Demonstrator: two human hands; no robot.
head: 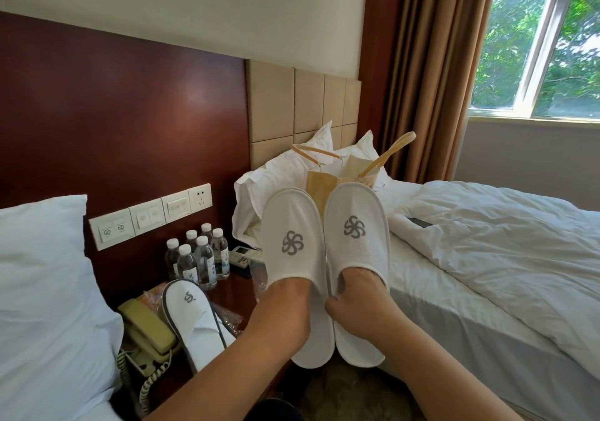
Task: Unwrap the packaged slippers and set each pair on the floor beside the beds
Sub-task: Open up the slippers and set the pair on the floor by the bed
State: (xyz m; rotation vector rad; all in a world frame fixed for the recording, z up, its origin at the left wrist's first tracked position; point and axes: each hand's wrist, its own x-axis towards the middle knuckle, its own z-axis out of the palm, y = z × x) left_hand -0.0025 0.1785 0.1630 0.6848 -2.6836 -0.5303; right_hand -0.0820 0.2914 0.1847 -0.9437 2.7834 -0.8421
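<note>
Both hands inside an unwrapped slipper pair, held up between the beds.
Left hand (285, 297) and right hand (360, 294): fingers hidden inside slippers (324, 258), can't tell. Second pair (194, 316) on table, floor placement pending.

Single head-worn view, forward and slightly down, close over both forearms, toward the headboard wall (130, 112)

both bare arms reach forward, raised; left hand (285, 294) and right hand (360, 294) each have fingers tucked inside a slipper.
</note>
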